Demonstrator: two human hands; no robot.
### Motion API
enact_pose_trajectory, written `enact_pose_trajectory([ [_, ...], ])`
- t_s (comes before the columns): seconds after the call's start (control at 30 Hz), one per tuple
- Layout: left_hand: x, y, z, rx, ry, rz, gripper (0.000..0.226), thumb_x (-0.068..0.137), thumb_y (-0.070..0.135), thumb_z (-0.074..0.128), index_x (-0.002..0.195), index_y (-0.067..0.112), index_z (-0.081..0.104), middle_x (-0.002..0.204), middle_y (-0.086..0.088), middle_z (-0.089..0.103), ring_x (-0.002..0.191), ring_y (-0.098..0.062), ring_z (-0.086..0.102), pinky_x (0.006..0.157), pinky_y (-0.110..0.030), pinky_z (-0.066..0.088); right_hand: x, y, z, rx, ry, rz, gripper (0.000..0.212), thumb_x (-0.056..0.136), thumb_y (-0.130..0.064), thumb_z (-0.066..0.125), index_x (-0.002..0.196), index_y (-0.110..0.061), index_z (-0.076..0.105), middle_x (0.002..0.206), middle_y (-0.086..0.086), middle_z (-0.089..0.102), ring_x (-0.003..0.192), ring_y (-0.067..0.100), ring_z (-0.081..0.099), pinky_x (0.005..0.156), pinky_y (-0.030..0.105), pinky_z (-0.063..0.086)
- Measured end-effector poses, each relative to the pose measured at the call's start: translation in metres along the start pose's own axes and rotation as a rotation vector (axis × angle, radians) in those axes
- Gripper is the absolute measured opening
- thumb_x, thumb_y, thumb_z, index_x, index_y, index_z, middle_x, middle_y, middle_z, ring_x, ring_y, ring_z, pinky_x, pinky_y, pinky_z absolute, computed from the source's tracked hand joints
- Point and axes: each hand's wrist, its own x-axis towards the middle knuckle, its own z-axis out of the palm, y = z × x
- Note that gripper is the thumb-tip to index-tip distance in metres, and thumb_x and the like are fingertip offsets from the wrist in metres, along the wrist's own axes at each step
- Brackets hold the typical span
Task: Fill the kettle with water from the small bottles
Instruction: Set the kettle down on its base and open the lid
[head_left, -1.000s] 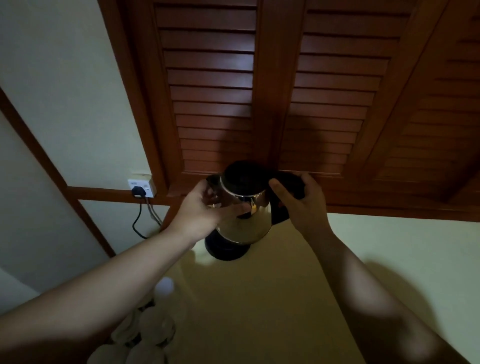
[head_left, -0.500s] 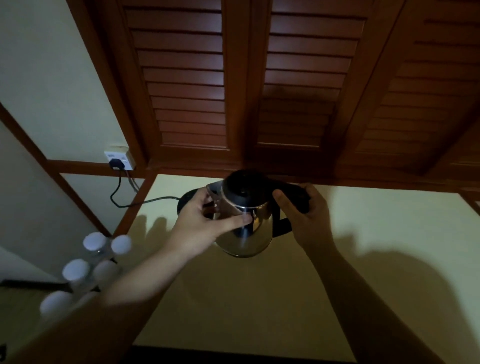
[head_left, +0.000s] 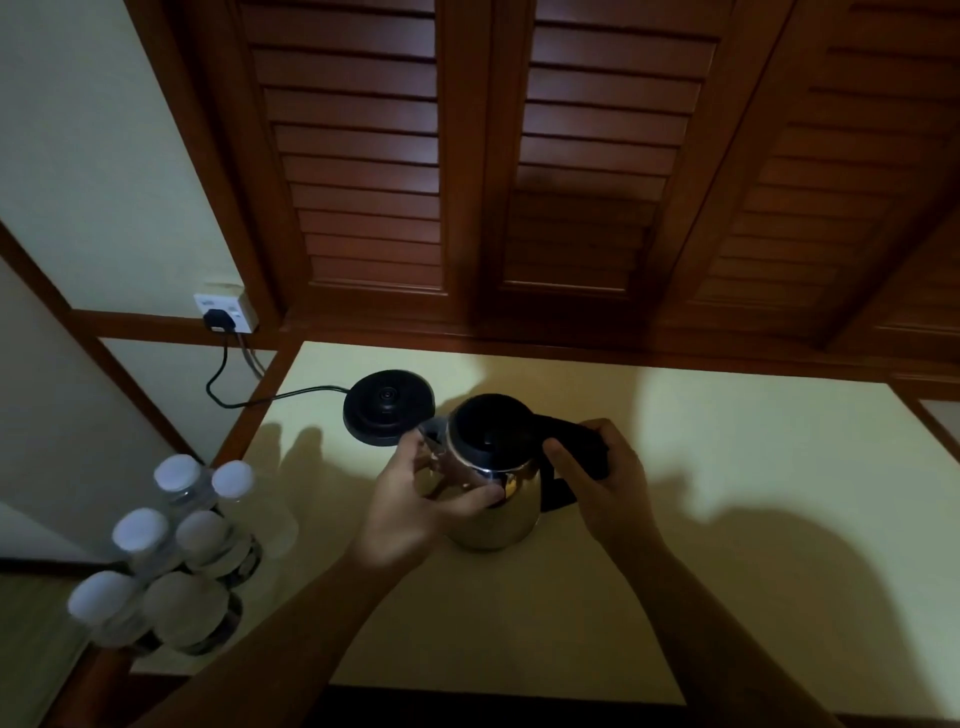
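Observation:
A steel kettle (head_left: 498, 514) with a closed black lid stands on the pale tabletop (head_left: 727, 571), off its black base (head_left: 388, 407), which lies just behind and to the left. My left hand (head_left: 415, 512) wraps the kettle's body near the spout, thumb across the front. My right hand (head_left: 602, 483) grips the black handle on the kettle's right side. Several small clear bottles (head_left: 182, 540) with white caps stand in a cluster at the table's left front corner.
A black cord runs from the base to a plug in the wall socket (head_left: 224, 313) at the left. Dark wooden louvred shutters (head_left: 519, 156) rise behind the table. The table's front edge (head_left: 493, 688) is near my body.
The kettle has come off its base and moved toward me and to the right, both hands still holding it. The base and more bottles are now in view.

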Motion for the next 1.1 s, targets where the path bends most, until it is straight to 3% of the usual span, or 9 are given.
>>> enact_pose_trajectory([
  [0.13,-0.004,-0.001,0.001,0.022,0.021,0.015,0.088,0.053,0.039,0.097,0.129,0.037,0.053,0.120,0.018,0.067,0.115,0.009,0.057,0.085,-0.012,0.051,-0.009,-0.009,-0.003,-0.167,0.048,-0.106,0.061,0.095,-0.065,0.065,0.140,-0.025,0.053,0.131,-0.009,0.062,0.119,0.005,0.062,0.095,0.013,0.052],
  [0.3,-0.013,0.002,0.002,-0.068,-0.066,0.081,0.081,0.069,-0.014,0.083,0.134,0.020,0.051,0.117,0.008,0.070,0.107,0.006,0.066,0.075,-0.012,0.055,-0.015,-0.039,0.006,-0.528,-0.054,-0.397,0.072,0.096,-0.069,0.058,0.156,-0.033,0.042,0.163,-0.001,0.043,0.148,0.018,0.041,0.118,0.037,0.040],
  [0.43,-0.016,0.001,0.002,-0.122,-0.063,0.149,0.079,0.072,-0.016,0.080,0.137,0.016,0.048,0.119,0.020,0.070,0.115,0.004,0.063,0.082,-0.012,0.054,-0.008,-0.049,0.014,-0.818,-0.211,-0.426,0.079,0.096,-0.087,0.028,0.162,-0.043,0.028,0.175,0.006,0.026,0.163,0.033,0.022,0.130,0.064,0.016],
  [0.53,-0.017,0.000,0.002,-0.153,-0.054,0.172,0.082,0.075,-0.009,0.081,0.142,0.022,0.044,0.124,0.019,0.069,0.119,0.003,0.062,0.086,-0.012,0.052,-0.002,-0.049,0.018,-0.994,-0.252,-0.485,0.077,0.097,-0.087,0.024,0.163,-0.048,0.024,0.174,0.009,0.030,0.163,0.034,0.022,0.130,0.066,0.004],
  [0.63,-0.019,-0.001,0.000,-0.137,-0.036,0.198,0.102,0.073,-0.002,0.084,0.155,0.020,0.027,0.136,0.014,0.063,0.128,0.000,0.057,0.094,-0.013,0.050,0.001,-0.047,0.020,-1.018,-0.219,-0.588,0.070,0.101,-0.081,0.029,0.155,-0.039,0.042,0.162,0.014,0.049,0.150,0.035,0.048,0.128,0.070,0.010],
  [0.73,-0.018,-0.004,0.000,-0.133,-0.042,0.206,0.101,0.073,-0.004,0.084,0.152,0.026,0.028,0.137,0.008,0.063,0.128,-0.004,0.059,0.095,-0.020,0.053,0.006,-0.045,0.020,-1.013,-0.176,-0.666,0.072,0.101,-0.079,0.033,0.146,-0.028,0.057,0.152,0.017,0.060,0.133,0.034,0.065,0.127,0.071,0.018],
  [0.87,-0.017,-0.003,0.002,-0.091,-0.014,0.211,0.094,0.072,0.003,0.085,0.145,0.032,0.034,0.133,0.018,0.065,0.124,-0.004,0.062,0.095,-0.018,0.052,0.007,-0.045,0.019,-1.014,-0.178,-0.689,0.073,0.101,-0.079,0.036,0.141,-0.024,0.062,0.149,0.017,0.062,0.135,0.035,0.063,0.125,0.072,0.019],
  [0.97,-0.018,-0.002,0.006,-0.152,-0.039,0.189,0.082,0.075,-0.020,0.075,0.138,0.020,0.042,0.122,0.006,0.067,0.111,0.001,0.067,0.080,-0.013,0.055,0.006,-0.047,0.020,-0.966,-0.147,-0.662,0.058,0.106,-0.068,0.037,0.138,-0.026,0.062,0.148,0.013,0.063,0.142,0.034,0.057,0.124,0.074,0.017],
  [1.1,-0.022,0.005,0.011,-0.183,-0.056,0.160,0.084,0.070,-0.028,0.074,0.135,0.013,0.040,0.110,0.015,0.070,0.102,0.013,0.066,0.072,-0.007,0.053,0.004,-0.053,0.020,-0.885,-0.137,-0.623,0.047,0.110,-0.058,0.034,0.134,-0.028,0.060,0.144,0.007,0.066,0.144,0.031,0.055,0.124,0.076,0.014],
])
